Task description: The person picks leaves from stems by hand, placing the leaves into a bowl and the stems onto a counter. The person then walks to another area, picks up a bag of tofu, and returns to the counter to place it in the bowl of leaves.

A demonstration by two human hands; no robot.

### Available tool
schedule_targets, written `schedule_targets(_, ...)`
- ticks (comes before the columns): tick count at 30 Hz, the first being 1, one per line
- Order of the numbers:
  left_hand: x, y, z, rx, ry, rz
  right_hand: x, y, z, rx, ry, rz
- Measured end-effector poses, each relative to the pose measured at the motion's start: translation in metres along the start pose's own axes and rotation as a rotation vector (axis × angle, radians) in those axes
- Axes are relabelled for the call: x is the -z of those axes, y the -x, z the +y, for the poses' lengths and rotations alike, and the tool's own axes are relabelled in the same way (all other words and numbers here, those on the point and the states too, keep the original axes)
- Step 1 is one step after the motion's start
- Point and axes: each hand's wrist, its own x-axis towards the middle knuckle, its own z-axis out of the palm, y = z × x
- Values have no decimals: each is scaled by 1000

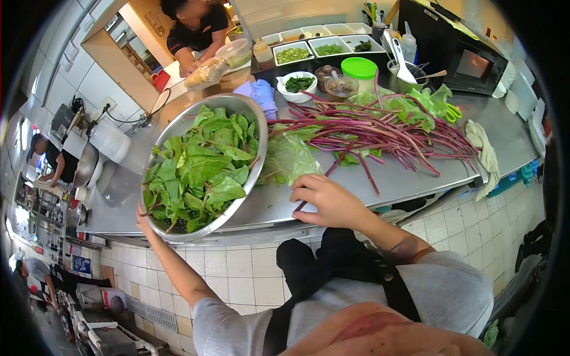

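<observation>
A large steel bowl [259, 160], tilted toward me, is heaped with green leaves [205, 163]. My left hand [143, 221] grips its lower left rim; most of those fingers are hidden behind the bowl. Over the counter's front edge, my right hand [325, 200] is closed, with a short piece of purple stem [301, 206] between its fingers. Beside the bowl lies a clear plastic bag [291, 159], partly under the stems. A long pile of purple-red stems [380, 133], some still with leaves, spreads across the steel counter to the right.
Behind the stems stand a green-lidded tub [359, 68], a white bowl of greens [298, 86] and trays of chopped ingredients [328, 47]. A black microwave [460, 50] is at the back right. A cloth [484, 154] hangs over the right edge. A person [199, 35] leans across the counter opposite.
</observation>
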Motion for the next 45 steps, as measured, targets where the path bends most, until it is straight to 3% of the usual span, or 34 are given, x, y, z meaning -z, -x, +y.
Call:
schedule_targets(2, -7, -8, -18, 9, 263, 4, 2, 0, 1, -2, -14, 1)
schedule_targets(5, -38, -35, -82, 26, 1269, -150, 1, 2, 1, -19, -52, 8)
schedule_targets(7, 35, 113, 117, 152, 1314, -103, 3, 1, 0, -29, -81, 14)
schedule_targets(11, 58, 171, 173, 132, 1573, -363, 2, 1, 2, 24, -91, 13)
schedule_targets(13, 77, 209, 215, 267, 1544, -415, 1, 1, 0, 28, -62, 1)
schedule_targets(15, 86, 215, 214, 350, 1441, -537, 0, 2, -1, 33, -56, 7)
schedule_targets(16, 87, 212, 210, 368, 1384, -648, 0, 2, 0, 33, -56, 14)
schedule_targets(17, 91, 212, 207, 506, 1464, -812, 0, 3, 1, 30, -56, 21)
schedule_targets(24, 82, 275, 201, 387, 1582, -440, -1, 4, 3, 23, -109, 56)
schedule_targets(27, 93, 322, 174, 386, 1634, -425, -3, 5, 5, 16, -96, 40)
schedule_targets(29, 113, 377, 194, 487, 1639, -161, -3, 4, 6, 55, -73, 49)
schedule_targets(33, 126, 458, 132, 584, 1757, -35, -3, 4, 6, 52, -46, 45)
schedule_targets(35, 127, 499, 105, 632, 1677, 51, -5, 4, 7, 41, -76, 54)
schedule_targets(37, 125, 530, 117, 565, 1695, 14, -5, 3, 9, 55, -87, 93)
schedule_targets(41, 93, 560, 92, 678, 1689, -128, -3, 5, 8, 90, -137, 171)
schedule_targets(45, 12, 567, 22, 811, 1488, -224, 4, 12, 4, 109, -193, 225)
